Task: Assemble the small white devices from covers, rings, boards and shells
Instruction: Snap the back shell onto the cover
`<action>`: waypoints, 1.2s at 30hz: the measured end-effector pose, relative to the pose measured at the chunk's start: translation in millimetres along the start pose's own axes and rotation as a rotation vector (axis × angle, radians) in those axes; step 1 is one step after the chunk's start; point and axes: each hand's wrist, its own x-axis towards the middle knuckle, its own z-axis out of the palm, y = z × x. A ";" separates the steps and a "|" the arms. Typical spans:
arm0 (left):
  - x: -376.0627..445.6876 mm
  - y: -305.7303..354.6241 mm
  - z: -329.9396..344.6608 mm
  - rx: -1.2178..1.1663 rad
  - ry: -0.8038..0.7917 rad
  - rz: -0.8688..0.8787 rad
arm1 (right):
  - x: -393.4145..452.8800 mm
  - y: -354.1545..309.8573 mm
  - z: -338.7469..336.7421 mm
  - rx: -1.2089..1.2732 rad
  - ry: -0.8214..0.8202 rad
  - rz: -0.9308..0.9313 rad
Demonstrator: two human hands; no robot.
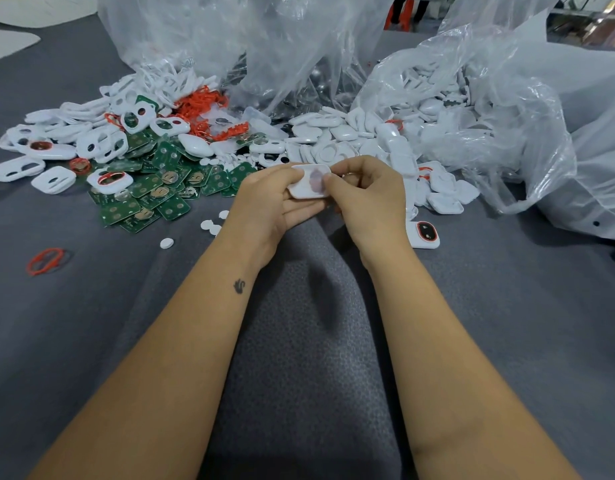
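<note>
Hands (271,199) (366,199) around white device (307,183)

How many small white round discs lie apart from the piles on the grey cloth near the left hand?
4: one white disc lies alone nearest the camera, two touch each other further up, one sits by the left hand. More may be hidden in the piles.

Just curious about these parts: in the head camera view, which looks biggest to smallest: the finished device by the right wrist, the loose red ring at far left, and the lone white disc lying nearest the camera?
1. Finished device and red ring: look alike in size, so no ranking.
2. White disc: clearly smallest.
</note>
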 end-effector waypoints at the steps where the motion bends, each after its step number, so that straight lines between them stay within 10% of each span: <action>1: 0.0 0.0 0.0 -0.007 0.002 -0.004 | 0.0 0.2 0.2 -0.007 0.002 -0.006; 36: -0.2 3.6 -1.4 -0.129 0.001 -0.122 | -0.5 7.5 2.2 -0.257 -0.021 -0.322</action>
